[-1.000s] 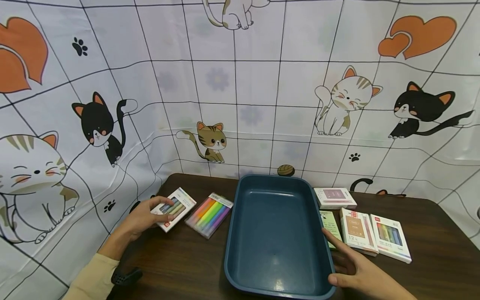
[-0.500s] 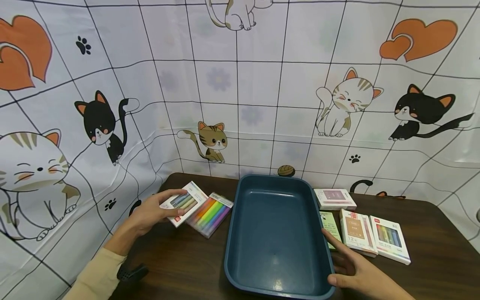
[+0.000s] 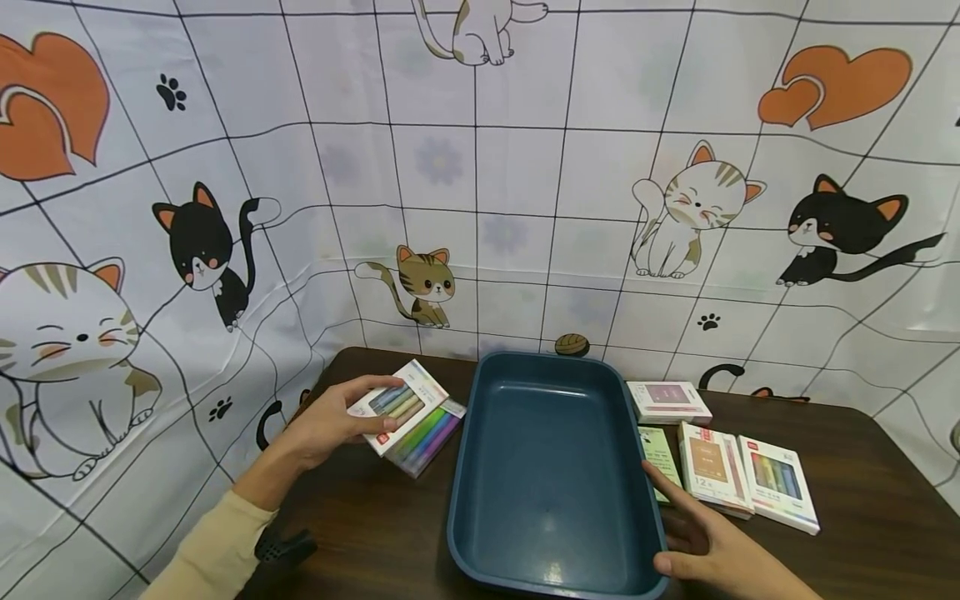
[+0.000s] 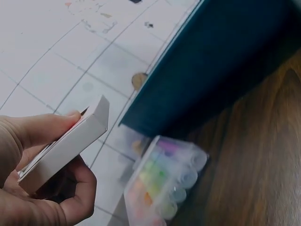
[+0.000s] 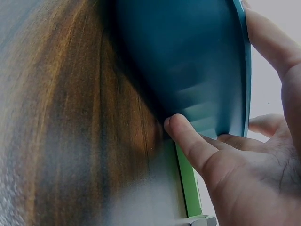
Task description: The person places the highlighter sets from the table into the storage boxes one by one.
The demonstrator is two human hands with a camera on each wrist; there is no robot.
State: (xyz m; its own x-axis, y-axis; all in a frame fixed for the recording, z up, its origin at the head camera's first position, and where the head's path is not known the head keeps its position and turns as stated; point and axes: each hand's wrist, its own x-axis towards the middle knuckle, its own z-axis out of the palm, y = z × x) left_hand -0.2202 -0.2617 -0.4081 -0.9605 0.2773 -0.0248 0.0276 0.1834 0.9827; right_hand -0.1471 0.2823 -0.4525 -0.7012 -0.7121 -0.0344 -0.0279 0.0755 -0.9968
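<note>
In the head view my left hand grips a flat white box of coloured pens, thumb on one face and curled fingers underneath in the left wrist view. The box hangs over a clear pack of rainbow-coloured markers and covers part of it. A deep blue plastic tray stands in the middle of the dark wooden table. At its right side my right hand holds the rim, with a fingertip against the outer wall in the right wrist view.
Right of the tray lie a pale box with a mauve label, a green box, a box with a tan label and a white pen box. A cat-printed curtain rises behind the table.
My left hand has carried the white pen box to the right, from beside the marker pack to over it. My right hand and the tray have stayed put.
</note>
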